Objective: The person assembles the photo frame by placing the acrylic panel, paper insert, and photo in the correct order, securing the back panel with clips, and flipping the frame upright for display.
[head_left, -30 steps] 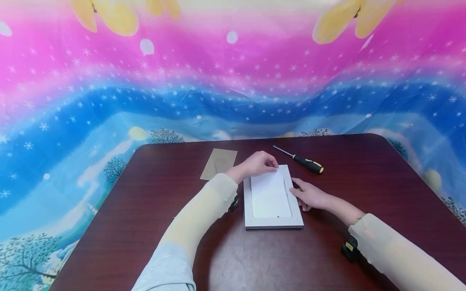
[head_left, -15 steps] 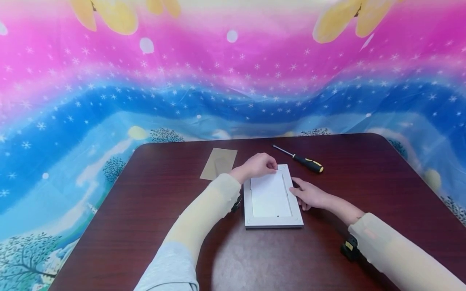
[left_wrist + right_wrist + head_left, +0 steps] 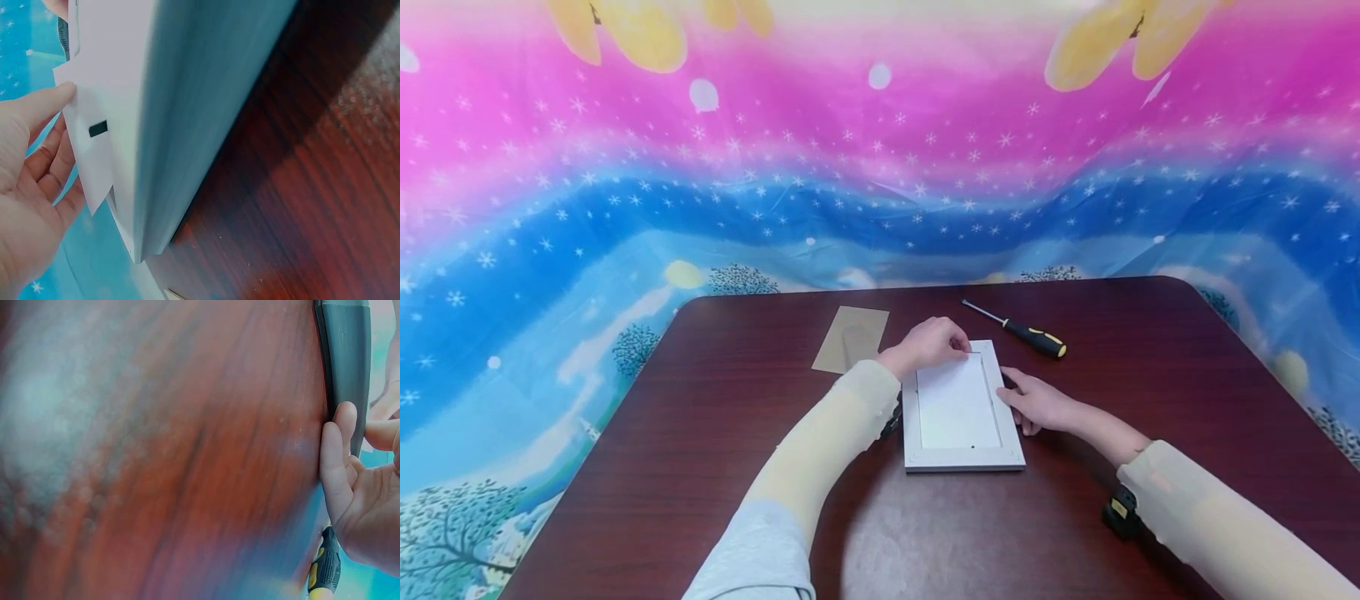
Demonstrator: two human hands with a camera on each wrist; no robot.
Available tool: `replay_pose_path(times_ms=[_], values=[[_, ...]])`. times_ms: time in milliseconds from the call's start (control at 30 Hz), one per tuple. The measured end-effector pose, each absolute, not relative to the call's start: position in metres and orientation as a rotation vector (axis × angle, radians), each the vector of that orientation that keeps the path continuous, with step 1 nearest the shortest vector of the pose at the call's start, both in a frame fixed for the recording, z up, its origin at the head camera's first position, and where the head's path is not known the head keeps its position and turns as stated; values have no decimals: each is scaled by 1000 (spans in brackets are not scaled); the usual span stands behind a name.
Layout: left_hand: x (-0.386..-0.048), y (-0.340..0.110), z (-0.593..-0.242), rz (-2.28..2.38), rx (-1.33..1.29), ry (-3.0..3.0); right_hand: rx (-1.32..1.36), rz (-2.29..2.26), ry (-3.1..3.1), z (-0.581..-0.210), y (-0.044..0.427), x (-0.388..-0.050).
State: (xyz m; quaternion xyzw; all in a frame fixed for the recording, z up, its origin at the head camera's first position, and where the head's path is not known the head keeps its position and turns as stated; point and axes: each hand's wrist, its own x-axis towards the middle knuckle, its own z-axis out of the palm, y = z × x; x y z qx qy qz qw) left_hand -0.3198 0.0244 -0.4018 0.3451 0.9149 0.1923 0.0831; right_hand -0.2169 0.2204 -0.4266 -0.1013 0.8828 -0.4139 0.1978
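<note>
A white picture frame lies on the table with its recessed side up. Within its recess sits a white sheet, lined up closely with the opening. My left hand pinches the sheet's far edge, thumb on top and fingers beneath. In the left wrist view, that end of the sheet is raised, and a small dark slot shows in it. At the frame's right side, my right hand holds the edge, thumb on top and fingers against the side. The right wrist view shows those fingers touching the frame's side.
A thin tan sheet lies to the left behind my left forearm. Beyond the frame to the right is a black-and-yellow screwdriver. The dark wooden table ends at a colourful backdrop.
The white sheet has settled lower and lines up more evenly with the recess. My left hand and forearm have shifted slightly right. My right hand keeps its place.
</note>
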Motion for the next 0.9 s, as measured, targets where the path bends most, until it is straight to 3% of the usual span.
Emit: replay_pose_path(times_ms=[900], values=[[-314,29,-400,382,1030,2836,-279,-1138,2471,-425,221,-217]])
